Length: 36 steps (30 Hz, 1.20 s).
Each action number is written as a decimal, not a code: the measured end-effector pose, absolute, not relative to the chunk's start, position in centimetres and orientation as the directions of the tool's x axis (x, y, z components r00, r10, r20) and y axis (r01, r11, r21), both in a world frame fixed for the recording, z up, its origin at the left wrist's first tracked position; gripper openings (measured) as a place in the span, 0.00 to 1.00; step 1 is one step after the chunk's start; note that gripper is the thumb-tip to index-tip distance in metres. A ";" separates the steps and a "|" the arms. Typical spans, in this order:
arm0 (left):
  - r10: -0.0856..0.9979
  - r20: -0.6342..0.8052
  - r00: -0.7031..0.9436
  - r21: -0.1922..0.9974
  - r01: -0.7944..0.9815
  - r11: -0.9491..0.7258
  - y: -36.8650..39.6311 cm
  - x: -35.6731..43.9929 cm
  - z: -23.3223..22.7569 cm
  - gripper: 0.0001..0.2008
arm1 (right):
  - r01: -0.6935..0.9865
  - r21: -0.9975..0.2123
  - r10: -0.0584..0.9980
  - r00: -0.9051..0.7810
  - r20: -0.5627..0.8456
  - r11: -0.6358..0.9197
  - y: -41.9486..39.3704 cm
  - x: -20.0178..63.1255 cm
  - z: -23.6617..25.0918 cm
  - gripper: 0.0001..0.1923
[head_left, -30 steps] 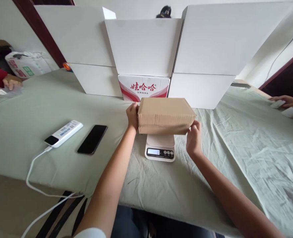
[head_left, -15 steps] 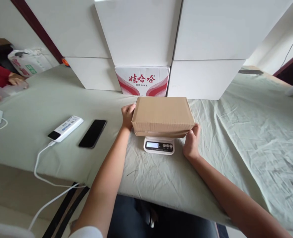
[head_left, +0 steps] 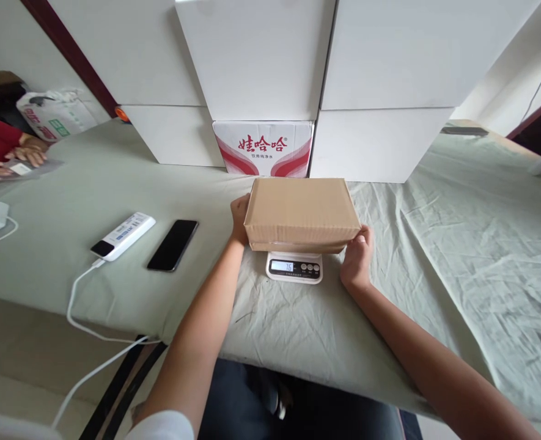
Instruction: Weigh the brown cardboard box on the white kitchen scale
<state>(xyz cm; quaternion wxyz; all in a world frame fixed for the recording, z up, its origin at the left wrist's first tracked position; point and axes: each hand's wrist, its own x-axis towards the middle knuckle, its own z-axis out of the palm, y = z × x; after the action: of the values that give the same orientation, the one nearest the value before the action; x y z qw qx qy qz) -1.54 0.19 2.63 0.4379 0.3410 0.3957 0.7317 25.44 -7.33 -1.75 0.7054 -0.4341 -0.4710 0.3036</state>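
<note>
Cardboard box (head_left: 301,211), closed so contents can't be seen, is sitting on white kitchen scale (head_left: 294,267) w/ display reading 76. L hand (head_left: 239,218) is gripping box's left end; R hand (head_left: 357,255) is gripping its right front corner. Scale is resting on green cloth-covered table (head_left: 412,256). Behind box, a red-and-white carton (head_left: 263,148) is standing btwn stacked white boxes (head_left: 380,91). Phone (head_left: 173,245) and power bank (head_left: 122,235) are lying well to the left.

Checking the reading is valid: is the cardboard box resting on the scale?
Touching: in the head view the cardboard box sits on the scale, whose display shows digits.
</note>
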 end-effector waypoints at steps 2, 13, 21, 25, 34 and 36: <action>0.907 0.229 -0.353 0.880 -0.322 -0.348 0.2 -1.4 2.3 0.24 | 0.012 -0.895 0.835 0.353 0.421 0.446 -7.4 25.5 -1.8 0.19; 0.890 0.320 -0.325 0.868 -0.276 -0.413 0.6 -1.5 1.6 0.26 | 0.024 -0.911 0.850 0.351 0.393 0.411 -7.3 25.5 -1.7 0.22; 0.873 0.373 -0.313 0.863 -0.229 -0.451 0.1 -1.1 2.0 0.24 | 0.036 -0.918 0.859 0.341 0.382 0.394 -7.7 25.2 -0.8 0.26; 0.882 0.323 -0.343 0.872 -0.255 -0.418 0.3 -1.2 1.7 0.25 | 0.014 -0.918 0.855 0.357 0.376 0.397 -7.5 25.3 -1.1 0.25; 0.848 0.165 -0.504 0.924 -0.221 -0.312 0.4 -1.4 2.7 0.29 | -0.076 -0.971 0.844 0.514 0.157 0.227 -6.7 26.2 -1.4 0.10; 0.849 0.154 -0.506 0.929 -0.220 -0.299 0.1 -1.2 3.2 0.29 | -0.111 -0.974 0.845 0.523 0.111 0.196 -6.4 26.3 -1.6 0.11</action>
<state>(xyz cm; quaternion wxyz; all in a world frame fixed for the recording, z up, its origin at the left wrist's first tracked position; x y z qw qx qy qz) -1.24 0.13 3.20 0.3649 0.3374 0.4662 0.7319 26.34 -6.41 -1.59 0.6921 -0.5315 -0.3453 0.3453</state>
